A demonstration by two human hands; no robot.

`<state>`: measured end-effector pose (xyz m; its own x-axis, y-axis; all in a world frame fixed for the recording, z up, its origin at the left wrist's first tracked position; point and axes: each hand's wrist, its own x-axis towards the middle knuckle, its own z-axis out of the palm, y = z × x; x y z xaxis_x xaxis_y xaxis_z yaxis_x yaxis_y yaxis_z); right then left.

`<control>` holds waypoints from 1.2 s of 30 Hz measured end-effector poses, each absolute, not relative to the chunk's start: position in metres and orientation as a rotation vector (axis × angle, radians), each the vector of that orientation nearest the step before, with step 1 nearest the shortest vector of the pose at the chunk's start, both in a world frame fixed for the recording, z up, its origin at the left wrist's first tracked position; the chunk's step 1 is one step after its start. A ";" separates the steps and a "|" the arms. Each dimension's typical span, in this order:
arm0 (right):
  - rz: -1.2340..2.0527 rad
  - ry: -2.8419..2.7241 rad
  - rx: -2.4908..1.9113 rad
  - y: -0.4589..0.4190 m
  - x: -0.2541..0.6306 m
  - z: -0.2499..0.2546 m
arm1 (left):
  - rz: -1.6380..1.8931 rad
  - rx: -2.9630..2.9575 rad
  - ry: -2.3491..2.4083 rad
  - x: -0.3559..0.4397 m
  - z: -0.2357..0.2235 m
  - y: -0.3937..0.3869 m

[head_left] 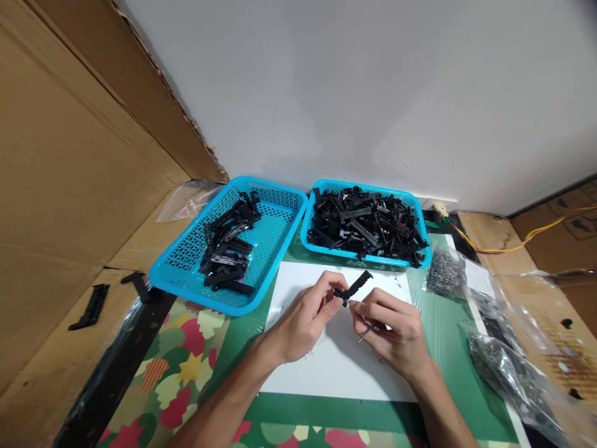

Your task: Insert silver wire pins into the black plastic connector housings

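Green matting (433, 323) covers the table nearest the person, with a leaf-patterned cloth (177, 367) at its near left edge and a white sheet (336, 367) laid on top. Both hands work over that sheet. The left hand (303, 317) pinches a small black plastic clip (354, 287) between thumb and fingertips, holding it just above the paper with its long end tilted up and away to the right. The right hand (392, 326) is closed around a thin metal pin (366, 335), whose end pokes out below the fingers, while its fingertips meet the clip's near end beside the left thumb.

To the right lie clear plastic bags of small metal parts (504, 367). Just beyond the sheet stand two blue plastic baskets: the left basket (275, 218) holds a loose scatter of black clips, the right basket (321, 190) is heaped with them. Loose black pieces (91, 306) rest on brown cardboard (69, 186) at far left. Yellow and red wires (513, 246) trail off at far right, below a pale wall (354, 87).
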<state>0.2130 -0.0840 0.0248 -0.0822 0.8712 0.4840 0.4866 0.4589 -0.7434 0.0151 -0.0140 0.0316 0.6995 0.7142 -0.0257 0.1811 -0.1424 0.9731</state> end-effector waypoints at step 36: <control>0.069 -2.317 -1.481 -0.081 0.216 0.017 | 0.463 2.345 0.767 0.014 0.019 -0.007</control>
